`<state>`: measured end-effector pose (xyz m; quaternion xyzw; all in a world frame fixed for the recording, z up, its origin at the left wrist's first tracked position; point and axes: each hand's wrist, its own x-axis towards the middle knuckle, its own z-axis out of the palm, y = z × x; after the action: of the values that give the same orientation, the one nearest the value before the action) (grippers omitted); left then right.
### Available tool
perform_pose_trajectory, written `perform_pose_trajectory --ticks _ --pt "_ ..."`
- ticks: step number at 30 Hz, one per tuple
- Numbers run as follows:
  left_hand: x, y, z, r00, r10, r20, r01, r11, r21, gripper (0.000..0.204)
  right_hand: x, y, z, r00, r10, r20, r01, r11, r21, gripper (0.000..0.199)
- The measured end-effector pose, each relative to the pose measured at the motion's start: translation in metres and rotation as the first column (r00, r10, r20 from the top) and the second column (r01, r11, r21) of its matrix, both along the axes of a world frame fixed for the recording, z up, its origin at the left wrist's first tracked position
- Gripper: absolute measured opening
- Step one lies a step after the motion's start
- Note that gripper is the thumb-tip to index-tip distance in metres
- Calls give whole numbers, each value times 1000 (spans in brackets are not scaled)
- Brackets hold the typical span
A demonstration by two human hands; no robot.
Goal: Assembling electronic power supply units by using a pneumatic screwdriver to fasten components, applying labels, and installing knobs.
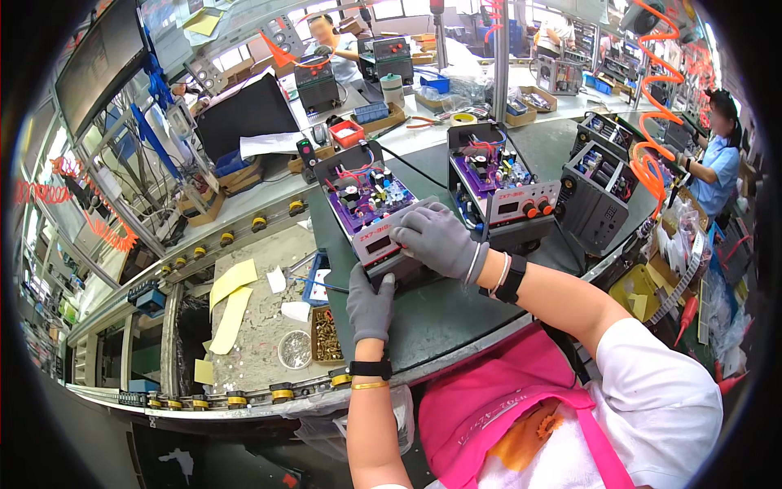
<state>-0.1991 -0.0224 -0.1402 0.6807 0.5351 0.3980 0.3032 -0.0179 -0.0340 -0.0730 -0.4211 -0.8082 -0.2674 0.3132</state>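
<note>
An open electronic unit (371, 208) with a purple circuit board and a grey front panel lies on the dark green belt (444, 314). My right hand (438, 238), in a grey glove, rests on top of the unit's front panel. My left hand (371, 303), also gloved, presses against the unit's near left corner. Whether either hand holds a small part is hidden.
A second open unit (498, 183) with orange knobs sits to the right, then a closed dark unit (599, 191). A box of screws (327, 334), a round dish (294, 349) and yellow papers (232, 297) lie to the left. Two other people work across and at right.
</note>
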Motion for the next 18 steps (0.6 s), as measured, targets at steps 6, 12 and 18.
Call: perform_pose_trajectory --ticks 6,12,18 --pt "-3 8 -14 999 -11 40 9 999 50 52 2 -3 2 1000 -2 -27 2 1000 9 14" --pt "-1 10 -22 1000 24 -17 -22 992 121 54 -6 -6 4 991 -62 116 63 998 -4 14" --pt "0 13 -25 995 -25 98 16 996 93 55 -11 -5 0 972 -166 164 171 985 -16 14"
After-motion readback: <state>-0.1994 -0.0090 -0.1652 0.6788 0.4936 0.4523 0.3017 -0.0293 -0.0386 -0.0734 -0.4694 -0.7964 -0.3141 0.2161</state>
